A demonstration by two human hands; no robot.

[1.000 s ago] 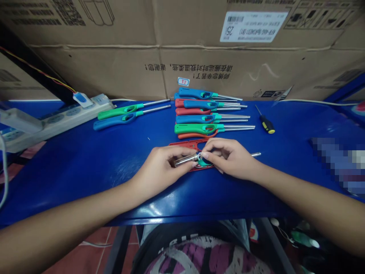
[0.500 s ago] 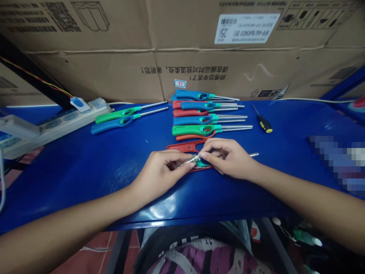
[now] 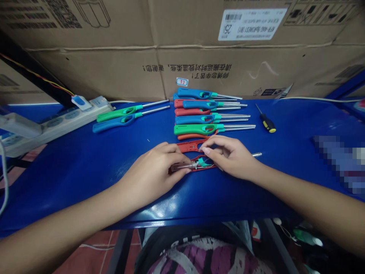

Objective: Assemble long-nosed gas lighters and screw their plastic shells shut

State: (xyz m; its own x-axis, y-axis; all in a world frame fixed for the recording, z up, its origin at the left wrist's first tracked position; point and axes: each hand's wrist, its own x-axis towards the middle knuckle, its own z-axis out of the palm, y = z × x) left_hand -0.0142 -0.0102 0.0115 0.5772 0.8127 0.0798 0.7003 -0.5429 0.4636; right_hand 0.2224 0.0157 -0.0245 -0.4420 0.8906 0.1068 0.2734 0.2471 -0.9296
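An opened lighter casing lies on the blue table: one red half behind, the other red half in front, with teal parts in it. My left hand grips a small clear tank over the front half's left end. My right hand is at the right part of the casing, thumb and forefinger pinched together; what they hold, if anything, is too small to make out. A metal tube sticks out to the right beyond this hand.
Several assembled lighters lie stacked behind the casing, and two more at the left. A screwdriver rests at the right. A power strip stands at the left; a cardboard box forms the back.
My left hand has lowered the clear tank from a tilted position to nearly flat over the front casing half. My right fingers have come away from the tank's end. The view has shifted slightly.
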